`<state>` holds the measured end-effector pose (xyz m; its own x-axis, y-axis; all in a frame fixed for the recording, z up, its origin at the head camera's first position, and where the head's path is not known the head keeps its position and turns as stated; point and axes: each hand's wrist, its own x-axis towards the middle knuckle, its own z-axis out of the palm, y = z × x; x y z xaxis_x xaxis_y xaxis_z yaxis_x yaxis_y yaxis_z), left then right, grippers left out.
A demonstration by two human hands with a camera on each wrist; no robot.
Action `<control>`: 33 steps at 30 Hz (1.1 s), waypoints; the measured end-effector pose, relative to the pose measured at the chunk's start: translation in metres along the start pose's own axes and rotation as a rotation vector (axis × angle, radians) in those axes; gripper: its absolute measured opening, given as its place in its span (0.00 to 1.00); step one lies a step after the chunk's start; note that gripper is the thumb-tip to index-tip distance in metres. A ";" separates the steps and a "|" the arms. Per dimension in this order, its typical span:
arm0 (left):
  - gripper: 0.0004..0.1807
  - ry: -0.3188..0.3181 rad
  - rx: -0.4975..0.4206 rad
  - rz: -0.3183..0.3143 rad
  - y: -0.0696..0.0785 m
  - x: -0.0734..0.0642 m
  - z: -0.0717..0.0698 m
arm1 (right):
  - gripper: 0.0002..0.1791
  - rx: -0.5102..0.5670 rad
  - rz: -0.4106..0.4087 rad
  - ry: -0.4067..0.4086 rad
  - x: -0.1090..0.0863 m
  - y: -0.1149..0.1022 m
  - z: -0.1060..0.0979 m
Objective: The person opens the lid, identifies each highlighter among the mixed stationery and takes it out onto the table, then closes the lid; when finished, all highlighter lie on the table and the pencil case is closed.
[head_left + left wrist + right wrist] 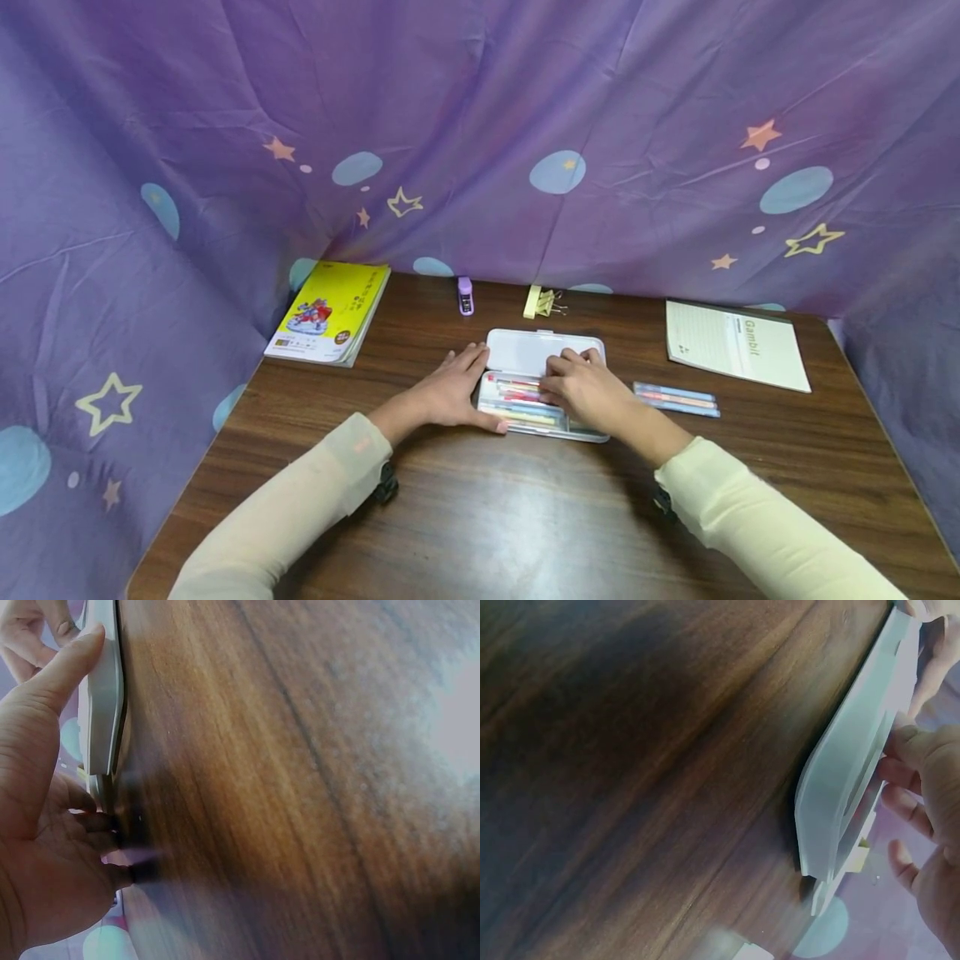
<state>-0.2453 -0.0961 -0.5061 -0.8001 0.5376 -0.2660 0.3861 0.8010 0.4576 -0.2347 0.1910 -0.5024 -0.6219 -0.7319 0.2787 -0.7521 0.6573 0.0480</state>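
Observation:
A white pencil case (pixel 581 434) lies on the table with its lid (pixel 517 350) raised at the back. Several coloured pens (pixel 517 412) fill the left part of its tray. My left hand (pixel 450 392) spans the case's left end, its thumb resting on the front rim and its other fingers stretched out by the back left side. My right hand (pixel 588 387) reaches down into the tray's right half with bent fingers. In the right wrist view its fingertips (pixel 900 772) dip behind the case wall; I cannot tell whether they pinch a pen.
Right of the case lie several blue and orange pens (pixel 678 400). A notebook (pixel 738 343) is at the back right, a yellow book (pixel 330 312) at the back left. A purple stapler (pixel 466 297) and yellow binder clips (pixel 543 302) stand near the curtain (pixel 480 125).

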 end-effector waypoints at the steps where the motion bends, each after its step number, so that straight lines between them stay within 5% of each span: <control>1: 0.79 0.000 -0.001 0.001 0.000 0.000 0.000 | 0.05 -0.016 -0.006 0.002 0.000 0.000 0.000; 10: 0.79 0.001 0.002 0.010 0.000 0.002 0.000 | 0.08 -0.118 -0.061 0.039 0.000 -0.004 0.002; 33: 0.79 -0.005 0.007 -0.002 0.001 -0.001 -0.001 | 0.07 -0.031 0.020 0.072 -0.004 0.003 -0.002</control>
<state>-0.2449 -0.0957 -0.5042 -0.7988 0.5370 -0.2710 0.3874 0.8039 0.4512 -0.2344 0.1962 -0.5014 -0.6182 -0.7047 0.3482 -0.7321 0.6775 0.0712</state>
